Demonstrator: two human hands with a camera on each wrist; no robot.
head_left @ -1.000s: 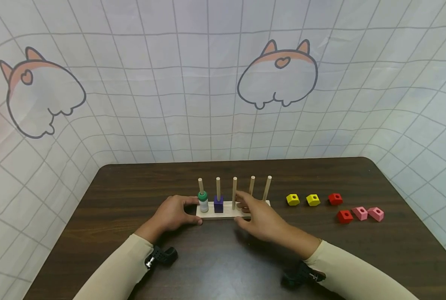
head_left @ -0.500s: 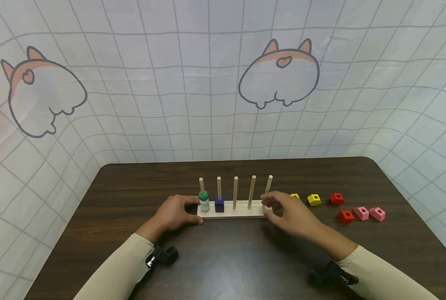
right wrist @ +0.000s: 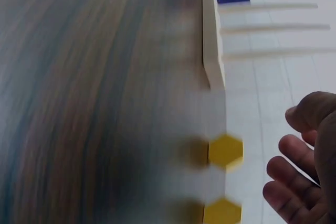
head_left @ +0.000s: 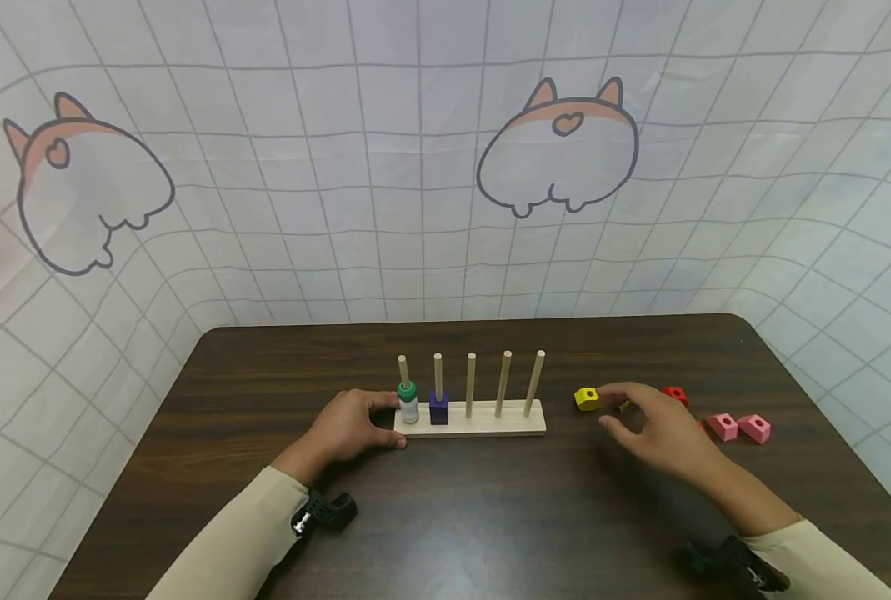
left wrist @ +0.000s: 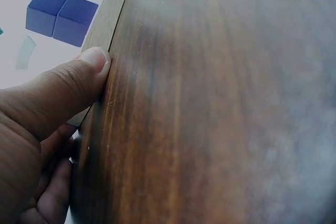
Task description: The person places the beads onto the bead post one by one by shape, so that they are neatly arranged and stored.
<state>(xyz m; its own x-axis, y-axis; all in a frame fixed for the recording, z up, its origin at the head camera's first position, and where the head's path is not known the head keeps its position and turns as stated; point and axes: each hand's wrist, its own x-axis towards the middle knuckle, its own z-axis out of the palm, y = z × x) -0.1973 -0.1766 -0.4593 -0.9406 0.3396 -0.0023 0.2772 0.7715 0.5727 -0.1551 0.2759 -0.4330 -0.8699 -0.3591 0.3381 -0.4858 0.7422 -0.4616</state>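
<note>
A pale wooden peg board (head_left: 490, 423) with several upright pegs stands on the dark table. My left hand (head_left: 343, 427) holds its left end, thumb on the front edge and fingers round behind. Green and white pieces (head_left: 408, 404) sit on the leftmost peg. Purple blocks (head_left: 438, 409) are on the second; the left wrist view shows two purple cubes (left wrist: 62, 16) stacked. The other pegs are bare. Away to the right, my right hand (head_left: 663, 429) hovers with loose, parted fingers and nothing between them. Its fingertips are near a yellow block (head_left: 586, 399); another yellow block (right wrist: 222, 212) is mostly hidden by the hand in the head view.
Beyond the right hand lie a red block (head_left: 674, 394) and two pink blocks (head_left: 723, 427). Another red block is nearly covered by the hand. A white gridded cloth (head_left: 445, 250) hangs around the table's back and sides.
My right hand has moved right, from among the pegs past the board's right end to the yellow blocks. My left hand stays at the board's left end.
</note>
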